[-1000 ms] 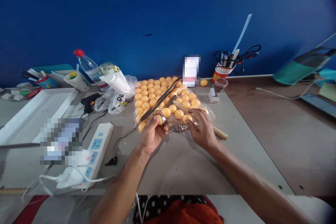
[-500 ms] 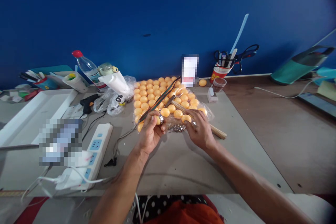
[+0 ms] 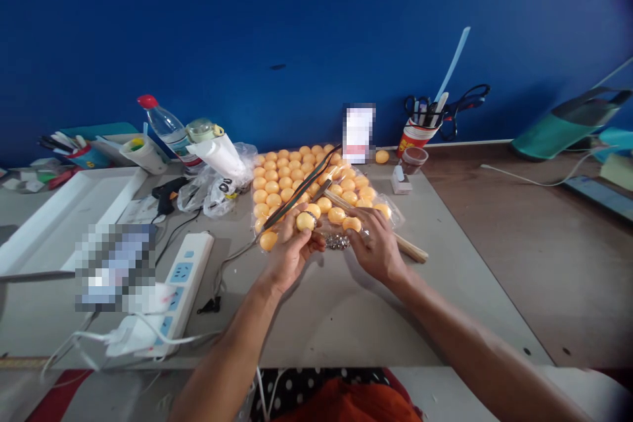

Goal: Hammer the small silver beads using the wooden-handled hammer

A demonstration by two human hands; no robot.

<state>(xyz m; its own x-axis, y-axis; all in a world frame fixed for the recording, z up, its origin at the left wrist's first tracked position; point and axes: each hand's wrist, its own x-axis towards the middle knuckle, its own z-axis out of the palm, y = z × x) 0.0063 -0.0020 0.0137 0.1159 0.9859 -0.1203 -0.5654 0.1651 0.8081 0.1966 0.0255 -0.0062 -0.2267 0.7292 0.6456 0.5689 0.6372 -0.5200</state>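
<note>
Left hand (image 3: 291,256) pinches 1 yellow ball (image 3: 305,221); right hand (image 3: 380,244) meets 1 orange ball (image 3: 351,224), though whether it grips cannot be told. Shiny metal bits (image 3: 337,241) lie between the hands. The hammer (image 3: 413,249), nearer the right hand, slants behind it from far left to near right.

Grey tabletop (image 3: 346,323) bearing orange balls (image 3: 273,187) in clear plastic, white power strip (image 3: 190,280), white tray (image 3: 64,217)
</note>
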